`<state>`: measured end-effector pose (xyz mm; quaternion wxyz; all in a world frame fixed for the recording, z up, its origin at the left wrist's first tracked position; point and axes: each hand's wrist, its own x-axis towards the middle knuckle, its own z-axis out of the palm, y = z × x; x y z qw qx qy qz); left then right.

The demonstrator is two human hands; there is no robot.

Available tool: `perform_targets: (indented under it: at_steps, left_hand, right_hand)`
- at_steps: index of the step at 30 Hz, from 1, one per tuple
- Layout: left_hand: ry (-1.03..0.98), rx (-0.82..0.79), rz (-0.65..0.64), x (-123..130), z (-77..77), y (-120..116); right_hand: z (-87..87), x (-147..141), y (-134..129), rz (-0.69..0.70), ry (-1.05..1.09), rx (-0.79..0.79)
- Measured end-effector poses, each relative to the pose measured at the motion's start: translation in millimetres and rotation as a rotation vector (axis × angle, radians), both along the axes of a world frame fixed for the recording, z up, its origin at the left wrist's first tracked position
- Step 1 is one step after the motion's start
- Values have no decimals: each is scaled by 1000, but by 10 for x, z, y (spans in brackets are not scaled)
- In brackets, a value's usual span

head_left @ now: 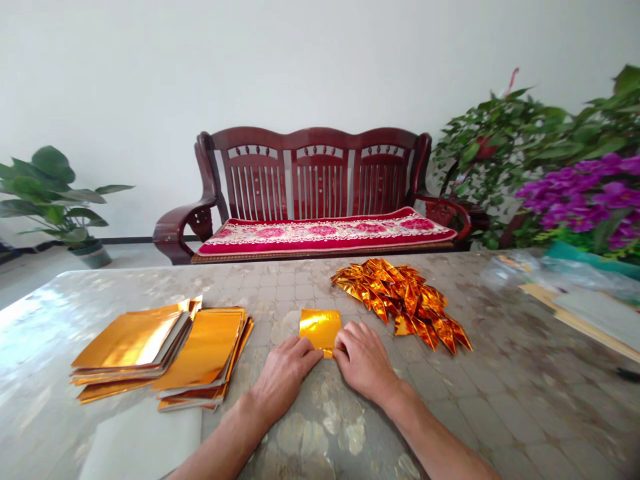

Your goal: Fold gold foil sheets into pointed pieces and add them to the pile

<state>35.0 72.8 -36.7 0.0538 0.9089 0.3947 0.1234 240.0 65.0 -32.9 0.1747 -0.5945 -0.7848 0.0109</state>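
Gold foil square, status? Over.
Left hand, right hand pressing gold foil square. Folded foil pile beyond right hand. Foil sheet stacks off to left.

A golden-orange gloss is observed on the foil square (320, 331), streaked with pale yellow. The same gold is noted on the stacked foil sheets (131, 337), edged grey-white. Deeper orange-gold with dark creases is recorded on the folded foil pieces (400, 300). A mottled grey-beige tile grid is seen on the table cover (280, 287). Crimson with pink florals and a cream lace-patterned border is noted on the bench cushion (325, 233); dark reddish-brown on the wooden bench (310, 180); magenta-purple on the orchids (585, 193).
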Motion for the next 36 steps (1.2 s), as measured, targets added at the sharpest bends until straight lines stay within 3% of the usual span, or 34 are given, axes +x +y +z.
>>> perform_targets:
  at_steps: [23,30,36]
  left_hand:
    - [46,6,71,10,-35,-120]
    - [112,11,51,56,62,-159]
    - [127,7,46,59,73,-193]
  right_hand:
    - [-14,33,-19,26,7,-3]
    - [3,23,-44,-9,10,11]
    - [-13,-16,-67,81,32,86]
